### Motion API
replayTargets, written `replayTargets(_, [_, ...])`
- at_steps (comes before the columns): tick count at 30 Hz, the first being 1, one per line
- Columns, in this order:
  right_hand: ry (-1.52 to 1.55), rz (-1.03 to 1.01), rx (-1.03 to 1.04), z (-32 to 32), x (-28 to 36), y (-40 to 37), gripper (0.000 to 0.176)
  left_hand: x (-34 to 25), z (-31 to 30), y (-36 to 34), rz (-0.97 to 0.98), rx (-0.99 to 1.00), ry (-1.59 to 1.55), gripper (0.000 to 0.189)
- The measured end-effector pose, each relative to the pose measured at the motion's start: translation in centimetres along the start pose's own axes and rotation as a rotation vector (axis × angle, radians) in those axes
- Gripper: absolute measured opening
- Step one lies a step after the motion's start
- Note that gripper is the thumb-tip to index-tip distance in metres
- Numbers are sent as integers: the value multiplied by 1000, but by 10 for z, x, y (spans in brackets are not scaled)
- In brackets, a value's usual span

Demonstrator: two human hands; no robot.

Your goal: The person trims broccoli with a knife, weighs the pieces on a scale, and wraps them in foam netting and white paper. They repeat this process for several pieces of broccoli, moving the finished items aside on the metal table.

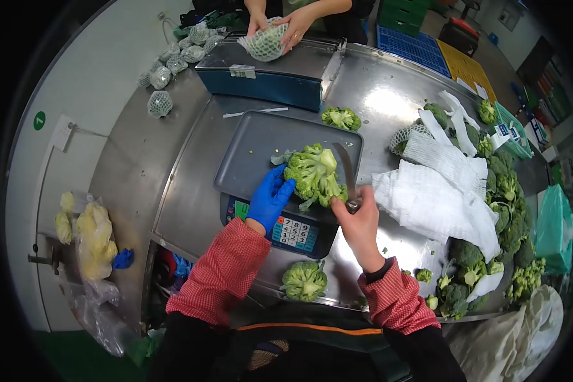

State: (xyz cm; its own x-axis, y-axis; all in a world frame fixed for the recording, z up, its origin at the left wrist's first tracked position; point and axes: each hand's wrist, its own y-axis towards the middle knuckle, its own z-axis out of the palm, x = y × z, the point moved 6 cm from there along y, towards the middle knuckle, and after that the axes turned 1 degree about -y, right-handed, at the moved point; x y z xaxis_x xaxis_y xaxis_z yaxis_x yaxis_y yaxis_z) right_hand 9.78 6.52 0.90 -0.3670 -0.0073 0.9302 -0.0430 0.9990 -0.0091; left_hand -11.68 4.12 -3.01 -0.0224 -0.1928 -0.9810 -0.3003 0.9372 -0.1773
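Cannot see the head of the co-worker (332,6), cut off by the top edge, nor all of the curved steel knife's dark handle (353,206), partly covered by the bare right hand (358,223). Cannot read the small white labels (502,131) or fully see the green display (240,210), partly hidden by the blue-gloved left hand (270,198).

Bright glare on steel table (388,102), R of ctr; fisheye curve at edges; corners black; floor dim.

Left hand (271,198), blue-gloved, fingers curled, rose from a red checked sleeve. Right hand (358,224), bare, lay level beside the left fingertips, thumb extended toward them; both forearms converged from below the fingers.
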Motion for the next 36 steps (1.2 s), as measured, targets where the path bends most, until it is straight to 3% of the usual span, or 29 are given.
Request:
replayTargets(7, [-106, -53, 154, 27, -5, 5, 46, 12, -11, 6, 125, -16, 126, 50])
replayTargets(11, [360, 166, 293, 20, -23, 1, 32, 8, -16, 6, 27, -7, 112, 51])
replayTargets(17, [442, 223, 271, 8, -28, -8, 31, 6, -27, 3, 56, -42, 22, 45])
replayTargets(22, [410, 171, 224, -5, -46, -18, 28, -5, -39, -24, 209, -191, -20, 27])
replayTargets(26, [91, 50, 42, -34, -76, -36, 27, 23, -31, -66, 327, -208, 94, 16])
replayTargets(29, [-520, 16, 72, -60, -83, -57, 28, 43, -19, -100, 214, -106, 27, 14])
replayTargets(31, [-808, -256, 131, -58, -110, -80, 28, 63, -22, -118, 59, -56, 86, 16])
replayTargets(32, [-876, -270, 215, -57, -122, -88, 30, 73, -21, -124, -19, -25, 115, 16])
replayTargets(36, [-656, -554, 270, -29, -49, -87, 36, 73, -8, -127, 101, 22, 318, 30])
